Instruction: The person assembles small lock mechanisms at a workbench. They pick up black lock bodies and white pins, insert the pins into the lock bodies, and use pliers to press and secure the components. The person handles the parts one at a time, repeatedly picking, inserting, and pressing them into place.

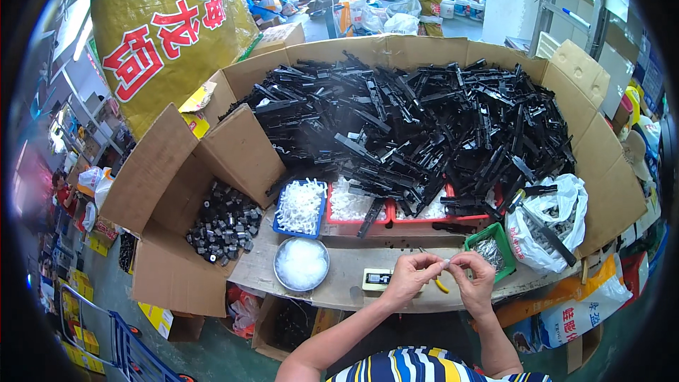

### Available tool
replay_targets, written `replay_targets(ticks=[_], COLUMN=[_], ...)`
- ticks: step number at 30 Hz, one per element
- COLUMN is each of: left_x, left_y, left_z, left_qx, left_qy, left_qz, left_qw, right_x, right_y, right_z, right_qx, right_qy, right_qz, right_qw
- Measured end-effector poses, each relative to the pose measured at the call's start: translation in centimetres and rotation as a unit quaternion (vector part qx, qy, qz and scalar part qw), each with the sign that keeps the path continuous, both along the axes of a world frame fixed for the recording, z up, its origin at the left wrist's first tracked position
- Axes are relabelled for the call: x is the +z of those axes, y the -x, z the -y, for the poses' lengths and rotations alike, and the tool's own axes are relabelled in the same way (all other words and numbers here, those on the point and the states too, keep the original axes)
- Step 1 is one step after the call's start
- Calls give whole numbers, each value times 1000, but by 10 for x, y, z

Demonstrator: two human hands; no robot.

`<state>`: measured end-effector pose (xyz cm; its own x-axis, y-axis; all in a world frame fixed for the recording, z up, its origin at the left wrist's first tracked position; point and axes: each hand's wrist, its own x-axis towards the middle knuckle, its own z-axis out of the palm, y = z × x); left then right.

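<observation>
White, a tiny part (446,262) is pinched between the fingers of the left hand (410,277) and right hand (475,279), above the surface's (353,269) near edge, just beside the green tray (491,249) and yellow-handled tool (440,284).

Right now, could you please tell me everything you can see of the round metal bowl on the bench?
The round metal bowl is shallow and silvery, standing upright near the bench's front edge and heaped with small translucent white pieces. It stands just in front of the blue tray of white parts and left of both hands. No hand touches it.
</observation>
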<state>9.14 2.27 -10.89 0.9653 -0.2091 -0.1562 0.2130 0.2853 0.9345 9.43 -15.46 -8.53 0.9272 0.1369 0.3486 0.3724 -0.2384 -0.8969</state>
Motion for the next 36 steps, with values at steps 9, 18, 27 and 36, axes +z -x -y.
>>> replay_targets(ticks=[9, 18, 27, 36], left_x=[0, 3, 8, 3], left_y=[7, 7, 8, 7], left_z=[1, 4, 12, 23], left_qx=[-4, 5, 15, 18], left_qy=[43, 32, 10, 4], left_qz=[-12, -15, -31, -64], left_qw=[999, 999, 999, 998], right_x=[1, 2, 1, -4], right_y=[0, 0, 0, 1], right_z=[-2, -2, 8, 21], right_qx=[-2, -34, -24, -21], right_qy=[0, 15, -5, -59], right_qz=[16, 39, 41, 13], right_qw=[1000, 999, 999, 998])
